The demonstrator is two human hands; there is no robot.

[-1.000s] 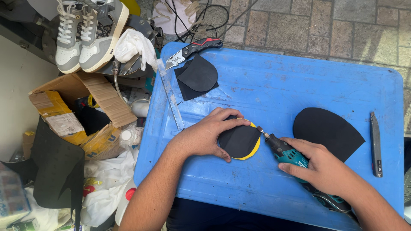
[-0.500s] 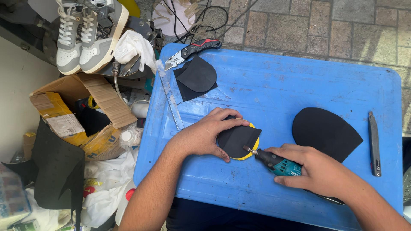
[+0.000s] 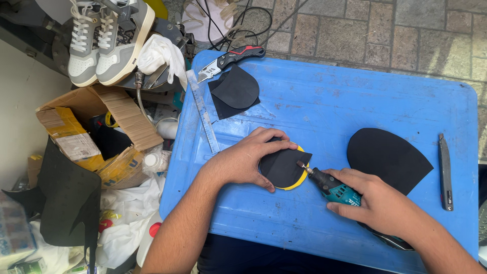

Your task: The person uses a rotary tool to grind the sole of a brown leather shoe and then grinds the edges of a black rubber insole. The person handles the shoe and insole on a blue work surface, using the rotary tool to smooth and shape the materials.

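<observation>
My left hand (image 3: 248, 160) presses flat on a small black rubber piece (image 3: 282, 169) that lies over a yellow round disc (image 3: 298, 181) on the blue plastic table (image 3: 324, 96). My right hand (image 3: 378, 205) grips a teal rotary tool (image 3: 332, 189); its small bit touches the right edge of the black piece. A larger black sole-shaped rubber piece (image 3: 385, 157) lies just right of the tool.
At the table's back left lie two more black rubber pieces (image 3: 234, 90), a red-and-black folding knife (image 3: 231, 57) and a metal ruler (image 3: 203, 112). A grey utility knife (image 3: 445, 172) lies at the right. Left of the table stand grey sneakers (image 3: 104, 38) and an open cardboard box (image 3: 101, 129).
The rotary tool's tip slid down along the black piece's right edge and came back up a little. My left hand stayed pressed on the piece.
</observation>
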